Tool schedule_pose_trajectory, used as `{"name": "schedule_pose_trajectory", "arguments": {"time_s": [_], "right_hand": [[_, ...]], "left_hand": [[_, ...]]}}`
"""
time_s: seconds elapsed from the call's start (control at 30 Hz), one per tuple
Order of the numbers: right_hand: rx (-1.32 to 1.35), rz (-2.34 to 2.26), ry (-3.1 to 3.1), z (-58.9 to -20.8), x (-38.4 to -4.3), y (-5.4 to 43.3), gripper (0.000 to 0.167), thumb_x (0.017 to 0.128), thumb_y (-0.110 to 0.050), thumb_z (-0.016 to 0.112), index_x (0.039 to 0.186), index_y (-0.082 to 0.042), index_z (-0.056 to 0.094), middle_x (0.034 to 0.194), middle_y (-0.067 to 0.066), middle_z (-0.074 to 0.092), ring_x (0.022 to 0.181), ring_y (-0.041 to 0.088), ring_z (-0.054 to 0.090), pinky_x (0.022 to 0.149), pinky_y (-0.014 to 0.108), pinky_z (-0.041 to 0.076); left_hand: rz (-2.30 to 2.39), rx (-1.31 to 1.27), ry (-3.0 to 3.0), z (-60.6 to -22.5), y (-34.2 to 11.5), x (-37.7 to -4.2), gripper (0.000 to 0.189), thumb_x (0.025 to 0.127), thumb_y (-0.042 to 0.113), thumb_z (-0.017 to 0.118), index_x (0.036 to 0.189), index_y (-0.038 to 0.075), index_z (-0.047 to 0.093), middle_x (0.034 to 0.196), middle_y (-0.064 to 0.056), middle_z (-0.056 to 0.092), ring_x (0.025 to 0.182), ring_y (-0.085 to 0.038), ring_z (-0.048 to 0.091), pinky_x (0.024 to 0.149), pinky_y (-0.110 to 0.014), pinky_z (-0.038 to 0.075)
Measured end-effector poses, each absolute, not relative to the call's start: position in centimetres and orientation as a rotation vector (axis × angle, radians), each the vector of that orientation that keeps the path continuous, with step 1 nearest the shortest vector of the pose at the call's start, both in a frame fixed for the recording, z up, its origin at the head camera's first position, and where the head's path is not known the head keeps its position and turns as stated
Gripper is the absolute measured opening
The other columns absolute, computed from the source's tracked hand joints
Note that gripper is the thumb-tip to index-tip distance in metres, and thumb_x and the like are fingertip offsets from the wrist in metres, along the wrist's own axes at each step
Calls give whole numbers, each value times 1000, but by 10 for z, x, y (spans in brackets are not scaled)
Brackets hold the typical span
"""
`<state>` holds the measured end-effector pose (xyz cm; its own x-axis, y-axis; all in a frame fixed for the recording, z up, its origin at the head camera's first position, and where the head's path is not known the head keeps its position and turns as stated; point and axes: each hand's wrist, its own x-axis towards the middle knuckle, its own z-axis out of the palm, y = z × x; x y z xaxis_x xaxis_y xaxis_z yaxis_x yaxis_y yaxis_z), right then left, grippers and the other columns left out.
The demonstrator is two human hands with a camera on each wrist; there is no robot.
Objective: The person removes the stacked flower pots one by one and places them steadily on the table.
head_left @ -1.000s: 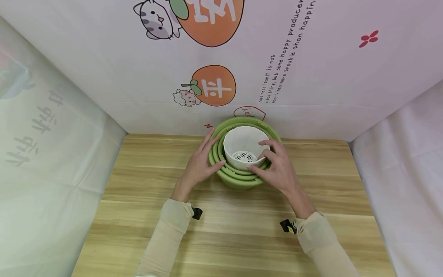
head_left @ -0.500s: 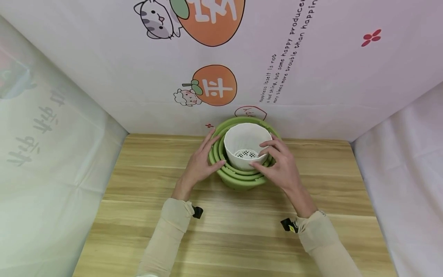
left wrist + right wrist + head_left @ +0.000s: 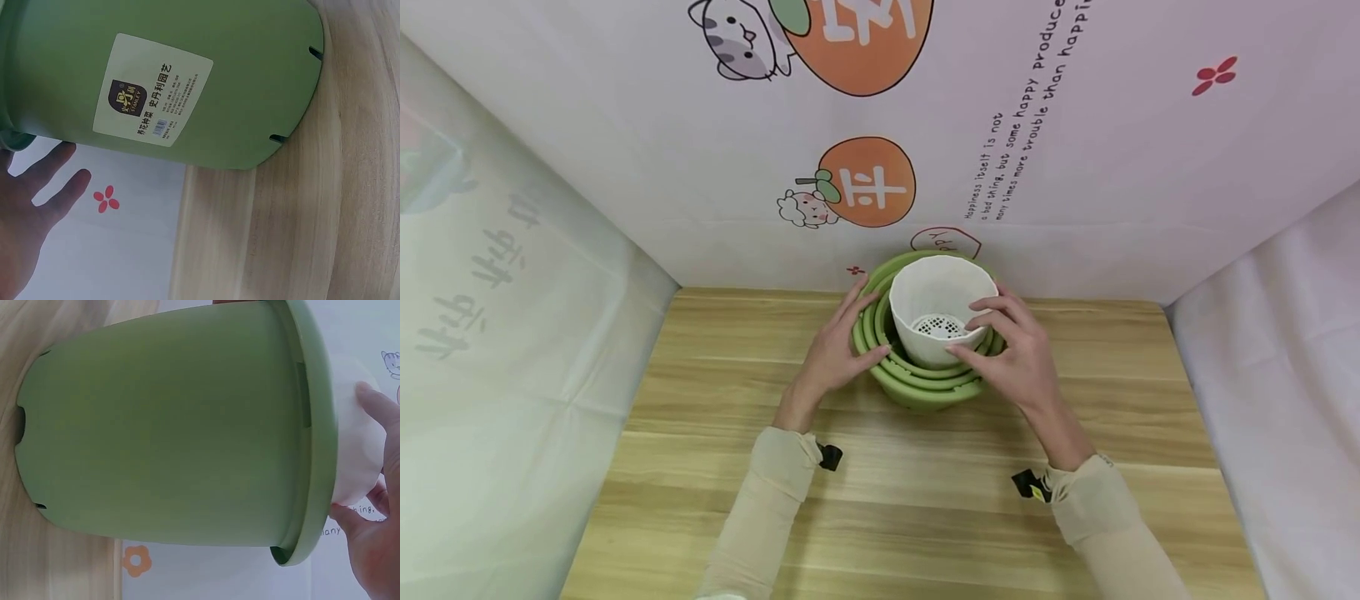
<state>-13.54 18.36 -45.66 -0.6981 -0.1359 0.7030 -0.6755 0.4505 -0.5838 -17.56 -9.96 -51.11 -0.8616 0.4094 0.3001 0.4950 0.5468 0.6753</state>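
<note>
A white flower pot (image 3: 932, 287) with a perforated bottom tilts slightly inside a stack of nested green flower pots (image 3: 925, 398). My right hand (image 3: 1021, 354) pinches the white pot's rim at its right side, thumb outside and fingers reaching in. In the right wrist view the white pot (image 3: 351, 447) rises above the green rim. My left hand (image 3: 831, 350) rests on the left of the green rims, thumb and fingers spread and fairly straight. A label (image 3: 153, 90) shows on the outer green pot (image 3: 250, 106) in the left wrist view.
The stack stands at the back of a wooden table (image 3: 895, 508), close to a printed white back wall (image 3: 700, 175). White cloth (image 3: 1262, 350) hangs at the right, and more cloth (image 3: 512, 417) hangs at the left.
The white pot has risen out of the green stack and shifted slightly right, with my right hand on its rim. The left hand stays at the green rims almost unmoved.
</note>
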Motion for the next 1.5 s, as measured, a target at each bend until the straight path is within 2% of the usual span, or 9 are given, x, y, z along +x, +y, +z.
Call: {"name": "schedule_pose_trajectory", "arguments": {"time_s": [0.2,0.4,0.5,0.73,0.83,0.97,1.13,1.27,1.5], "right_hand": [[678,1226,-2088,-437,-132,177,37,50,6,94,75,3,68,98,25,66,121,53,52,112,52,37],[662,1228,-2087,-417,-124,170,38,47,14,90,74,6,65,95,29,64,117,57,52,109,55,40],[675,1223,-2079,-417,-125,171,38,47,14,91,74,8,65,94,29,64,117,57,52,111,54,38],[651,1221,-2086,-434,-136,182,38,50,3,95,78,1,70,99,21,67,125,48,52,114,48,36],[645,1230,-2079,-437,-138,185,36,52,-1,96,79,-1,72,101,19,68,126,45,52,114,47,36],[658,1238,-2066,-433,-138,186,35,53,-1,96,79,0,72,100,19,68,125,45,53,114,47,36],[652,1261,-2038,-403,-126,175,35,51,10,91,77,8,68,94,28,65,118,53,54,112,50,38],[657,1260,-2036,-385,-119,170,35,50,16,87,77,12,66,93,33,62,116,58,52,112,53,37],[663,1259,-2030,-384,-119,174,32,51,12,87,77,12,67,93,33,63,116,58,53,113,54,36]], "left_hand": [[-1247,-775,-2661,-513,-101,-178,85,83,43,74,155,19,34,166,14,6,147,-24,28,100,-56,47],[-1253,-771,-2641,-513,-99,-178,95,84,76,52,154,15,34,166,11,8,149,-19,22,107,-54,41],[-1255,-778,-2631,-512,-99,-178,98,83,81,47,154,13,35,166,8,9,149,-20,22,107,-54,41],[-1272,-792,-2614,-512,-100,-179,83,84,49,70,152,13,39,166,10,7,148,-21,25,104,-55,45],[-1278,-789,-2616,-513,-100,-180,83,83,39,74,153,14,37,166,12,6,148,-20,25,105,-54,44],[-1279,-772,-2638,-513,-100,-179,87,84,55,67,154,17,35,166,14,5,148,-20,25,104,-54,44],[-1270,-754,-2659,-512,-99,-178,96,82,77,51,155,17,33,166,15,5,148,-20,25,105,-53,43],[-1267,-754,-2660,-512,-99,-179,97,83,76,51,156,16,32,166,14,5,148,-20,24,107,-55,42],[-1273,-750,-2659,-512,-98,-178,95,83,74,53,156,16,32,166,15,5,148,-22,25,100,-54,47]]}}
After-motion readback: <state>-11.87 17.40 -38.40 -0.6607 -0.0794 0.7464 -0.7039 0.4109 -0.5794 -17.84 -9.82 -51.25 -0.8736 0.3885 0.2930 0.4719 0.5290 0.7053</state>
